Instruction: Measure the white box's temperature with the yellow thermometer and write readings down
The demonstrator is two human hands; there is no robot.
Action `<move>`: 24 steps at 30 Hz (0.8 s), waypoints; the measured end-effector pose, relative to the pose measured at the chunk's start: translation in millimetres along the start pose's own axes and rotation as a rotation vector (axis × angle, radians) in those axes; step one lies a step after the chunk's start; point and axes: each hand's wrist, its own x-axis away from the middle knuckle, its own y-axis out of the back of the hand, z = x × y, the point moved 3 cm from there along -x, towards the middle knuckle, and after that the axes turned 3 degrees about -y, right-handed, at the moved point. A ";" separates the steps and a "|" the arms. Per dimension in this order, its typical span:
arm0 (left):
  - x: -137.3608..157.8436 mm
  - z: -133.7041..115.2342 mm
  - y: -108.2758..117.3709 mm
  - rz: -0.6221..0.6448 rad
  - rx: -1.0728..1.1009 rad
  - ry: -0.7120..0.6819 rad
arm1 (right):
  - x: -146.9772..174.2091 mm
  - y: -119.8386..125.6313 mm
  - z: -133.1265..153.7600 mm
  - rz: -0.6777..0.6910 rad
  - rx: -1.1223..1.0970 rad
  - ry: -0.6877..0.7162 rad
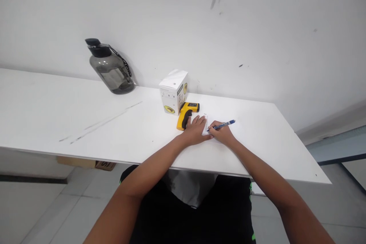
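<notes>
In my right hand (223,133) is a blue pen (225,124), its tip down on a small sheet of white paper (205,126) with faint writing. My left hand (195,131) lies flat on the paper's left side, fingers spread. Just beyond the left fingers, a yellow and black infrared thermometer (184,117) lies on the white table (114,129). Behind it stands a white box (173,93) with avocado pictures, close against the thermometer. Part of the paper is hidden under my hands.
A large grey see-through water bottle (113,70) with a black lid and strap stands at the back left, near the wall (177,19). The table's front edge runs close to my body. Below it, at left, a cardboard box (82,162) sits on the floor.
</notes>
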 end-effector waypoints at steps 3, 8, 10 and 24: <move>0.2 -0.1 0.3 0.001 -0.002 0.000 | 0.2 0.1 -0.1 -0.010 -0.004 -0.002; -0.8 1.4 -0.9 0.010 -0.010 -0.010 | 0.5 1.8 -0.1 -0.049 0.008 0.016; -1.1 1.9 -1.4 0.010 -0.009 -0.007 | 0.7 2.0 -0.4 -0.049 -0.002 0.009; -1.2 1.1 -1.8 0.007 -0.007 -0.004 | 0.7 0.5 0.6 0.001 0.012 0.010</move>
